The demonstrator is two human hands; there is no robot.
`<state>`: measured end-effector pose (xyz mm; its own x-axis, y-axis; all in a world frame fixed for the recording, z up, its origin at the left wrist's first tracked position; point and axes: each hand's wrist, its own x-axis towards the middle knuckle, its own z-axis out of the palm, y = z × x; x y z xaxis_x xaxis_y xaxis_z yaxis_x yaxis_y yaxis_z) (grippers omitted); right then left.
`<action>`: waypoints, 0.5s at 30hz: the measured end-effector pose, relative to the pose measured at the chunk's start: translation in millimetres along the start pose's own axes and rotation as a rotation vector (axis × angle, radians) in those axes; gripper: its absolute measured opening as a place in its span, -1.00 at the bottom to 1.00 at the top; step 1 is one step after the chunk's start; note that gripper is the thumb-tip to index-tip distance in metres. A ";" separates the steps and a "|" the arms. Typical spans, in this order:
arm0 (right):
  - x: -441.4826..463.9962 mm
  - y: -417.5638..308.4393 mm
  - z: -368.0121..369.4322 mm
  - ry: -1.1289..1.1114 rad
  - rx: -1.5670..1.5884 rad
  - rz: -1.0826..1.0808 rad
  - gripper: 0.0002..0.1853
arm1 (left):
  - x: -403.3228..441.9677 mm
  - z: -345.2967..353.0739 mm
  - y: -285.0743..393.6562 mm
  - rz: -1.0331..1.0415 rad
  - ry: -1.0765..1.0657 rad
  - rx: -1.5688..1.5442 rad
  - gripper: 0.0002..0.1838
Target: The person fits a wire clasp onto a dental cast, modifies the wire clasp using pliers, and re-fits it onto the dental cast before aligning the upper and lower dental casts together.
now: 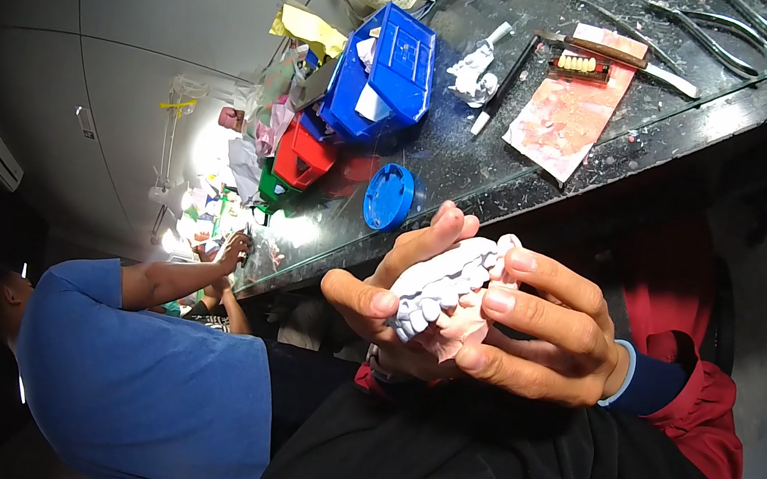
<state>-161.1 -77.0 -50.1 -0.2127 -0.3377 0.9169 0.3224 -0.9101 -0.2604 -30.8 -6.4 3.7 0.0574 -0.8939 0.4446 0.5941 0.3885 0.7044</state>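
Off the bench edge, above my lap, my left hand [386,286] is closed around a white plaster dental cast [436,287] with moulded teeth along its side. Against the cast lies a thin pale-pink piece [464,324], perhaps a wax or denture base. My right hand [545,333] pinches this pink piece, its fingertips pressed on it beside the cast. Part of the pink piece is hidden behind the fingers. Near my left hand, a round blue lid [390,197] rests on the bench.
The dark glass-topped bench [462,166] holds a wax-stained sheet [566,118], a wood-handled knife [608,52], a strip of teeth [578,65], a black pen-like tool [506,85], pliers [712,36] and blue bins [398,59]. A person in a blue shirt [146,383] works at left.
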 end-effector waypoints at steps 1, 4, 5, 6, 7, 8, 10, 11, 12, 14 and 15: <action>-0.5 0.3 1.5 0.010 0.001 -0.003 -0.62 | -1.7 4.2 0.6 -0.026 0.089 -0.092 -0.60; -1.2 3.4 3.9 0.020 0.019 0.001 -0.61 | -3.9 9.5 2.1 0.004 0.177 -0.054 -0.64; -0.1 5.0 2.4 0.009 0.035 0.011 -0.61 | -5.1 5.8 0.6 0.099 0.146 0.197 -0.61; 1.2 6.3 0.1 -0.003 0.052 0.021 -0.61 | -6.4 2.2 -0.9 0.201 0.143 0.469 -0.56; 3.7 6.1 -7.3 -0.062 0.162 0.100 -0.62 | -5.3 1.0 -2.6 0.307 0.167 0.715 -0.51; 3.4 7.6 -6.5 -0.053 0.219 0.137 -0.64 | 3.5 0.2 -4.0 0.415 0.045 0.935 -0.50; 2.7 8.6 -4.3 -0.051 0.305 0.245 -0.64 | 20.8 -1.3 -2.7 0.568 -0.164 1.257 -0.44; 2.4 9.0 -3.2 -0.046 0.347 0.300 -0.64 | 26.1 -3.8 0.0 0.624 -0.247 1.354 -0.40; 4.5 10.0 -4.8 -0.075 0.378 0.350 -0.63 | 29.6 -1.5 8.8 0.528 -0.290 1.337 -0.35; 12.2 18.8 -11.2 -0.182 0.422 0.395 -0.57 | 33.5 8.4 32.9 0.291 -0.341 1.450 -0.22; 8.3 22.5 -8.6 -0.192 0.561 0.469 -0.49 | 35.1 13.7 39.7 0.218 -0.375 1.479 -0.21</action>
<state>-163.6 -102.4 -51.0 0.2103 -0.5654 0.7975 0.7716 -0.4049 -0.4905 -16.1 -19.3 54.9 -0.2981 -0.7744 0.5580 -0.7123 0.5696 0.4100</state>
